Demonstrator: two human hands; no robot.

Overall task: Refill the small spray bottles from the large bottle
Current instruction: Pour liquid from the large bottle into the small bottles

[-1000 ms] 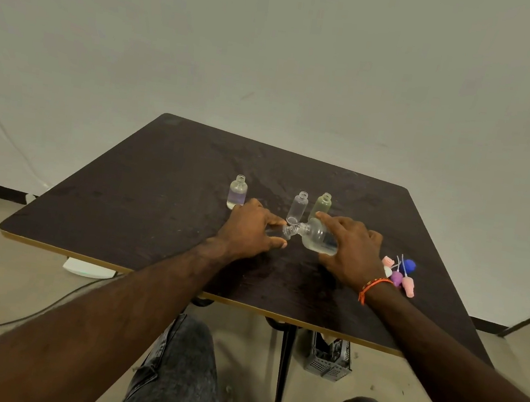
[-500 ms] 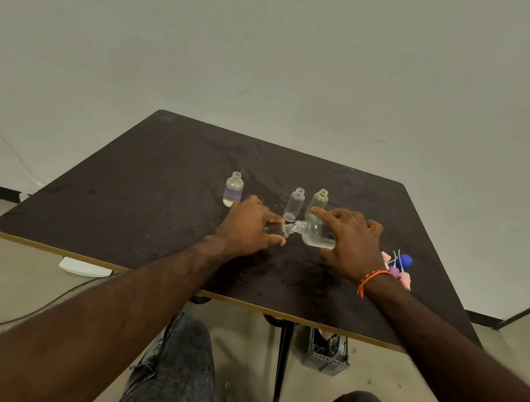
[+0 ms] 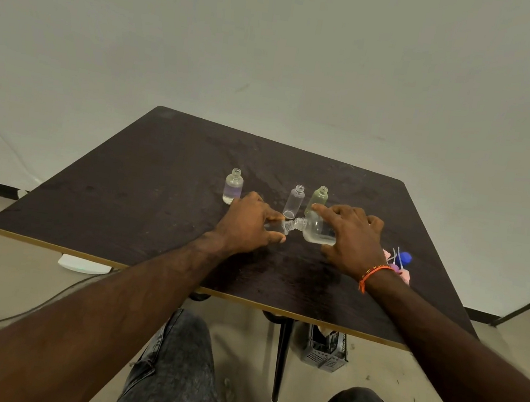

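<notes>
Nothing has visibly shifted: the round clear large bottle (image 3: 318,232), gripped tilted by the right hand (image 3: 350,241), is held mouth-to-mouth with a small clear bottle (image 3: 276,227) clasped in the left hand (image 3: 249,224), over the dark scuffed wooden table (image 3: 158,187); a pale wall (image 3: 275,51) is seen beyond.

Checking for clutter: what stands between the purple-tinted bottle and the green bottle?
In the head view, one clear small bottle stands between purple-tinted bottle and green bottle.
</notes>
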